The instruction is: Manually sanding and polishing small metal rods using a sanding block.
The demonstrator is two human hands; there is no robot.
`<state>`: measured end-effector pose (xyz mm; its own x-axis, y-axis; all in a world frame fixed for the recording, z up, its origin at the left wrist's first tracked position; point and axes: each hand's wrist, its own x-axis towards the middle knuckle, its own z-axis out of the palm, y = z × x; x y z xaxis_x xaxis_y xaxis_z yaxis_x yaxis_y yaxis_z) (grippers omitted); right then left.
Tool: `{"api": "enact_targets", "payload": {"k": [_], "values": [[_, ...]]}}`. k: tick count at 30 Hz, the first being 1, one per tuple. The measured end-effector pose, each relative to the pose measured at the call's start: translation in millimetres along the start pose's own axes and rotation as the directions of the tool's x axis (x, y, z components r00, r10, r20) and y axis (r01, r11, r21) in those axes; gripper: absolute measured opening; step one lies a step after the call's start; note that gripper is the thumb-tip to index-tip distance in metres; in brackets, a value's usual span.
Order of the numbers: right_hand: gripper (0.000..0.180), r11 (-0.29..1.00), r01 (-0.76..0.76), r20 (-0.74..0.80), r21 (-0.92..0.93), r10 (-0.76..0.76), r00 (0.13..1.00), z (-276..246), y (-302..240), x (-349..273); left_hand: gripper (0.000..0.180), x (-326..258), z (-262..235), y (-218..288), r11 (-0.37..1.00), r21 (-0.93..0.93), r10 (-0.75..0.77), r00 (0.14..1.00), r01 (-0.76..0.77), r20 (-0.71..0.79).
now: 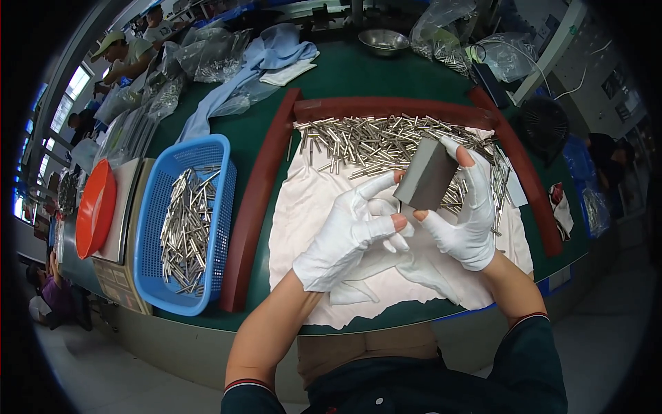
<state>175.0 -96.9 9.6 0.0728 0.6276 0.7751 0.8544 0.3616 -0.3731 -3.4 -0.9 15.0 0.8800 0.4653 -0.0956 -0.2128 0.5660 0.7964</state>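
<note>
The right hand [469, 217] clasps a grey block [427, 176] above the white cloth [310, 207]; the left hand [352, 231] pinches its lower edge. Many metal pins [386, 141] remain heaped on the cloth, while the blue basket [183, 221] on the worktop [358, 76] holds a partial load.

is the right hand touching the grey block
Touching: the head view shows the right hand gripping the grey block, bare fingertips pressed on its top and bottom edges.
</note>
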Motion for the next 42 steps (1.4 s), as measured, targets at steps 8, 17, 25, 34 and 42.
{"api": "enact_targets", "payload": {"k": [8, 17, 25, 34, 42], "values": [[0.094, 1.000, 0.004, 0.013, -0.007, -0.004, 1.000, 0.0, 1.7, -0.6, 0.073, -1.6, -1.1, 4.9, 0.997, 0.071, -0.008, 1.000, 0.008, -0.003], [0.091, 0.999, 0.039, 0.020, -0.022, -0.039, 0.999, -1.0, -0.6, 1.3, 0.073, 1.1, -4.0, 0.2, 0.996, 0.080, -0.036, 0.999, 0.033, 0.035], [0.091, 0.999, 0.045, 0.023, -0.016, -0.044, 0.999, 0.0, -3.7, 3.6, 0.071, 1.3, -5.2, -0.7, 0.993, 0.111, -0.056, 0.995, 0.047, 0.080], [0.091, 0.993, 0.101, -0.002, -0.066, -0.101, 0.995, 1.0, -3.2, 2.7, 0.072, -0.5, -2.1, -0.3, 0.999, 0.018, -0.035, 0.999, 0.034, 0.028], [0.091, 0.995, 0.076, 0.008, -0.062, -0.076, 0.997, 2.1, -1.7, 1.6, 0.072, -1.0, -5.5, -0.6, 0.993, 0.116, -0.039, 0.998, 0.033, 0.050]]}}
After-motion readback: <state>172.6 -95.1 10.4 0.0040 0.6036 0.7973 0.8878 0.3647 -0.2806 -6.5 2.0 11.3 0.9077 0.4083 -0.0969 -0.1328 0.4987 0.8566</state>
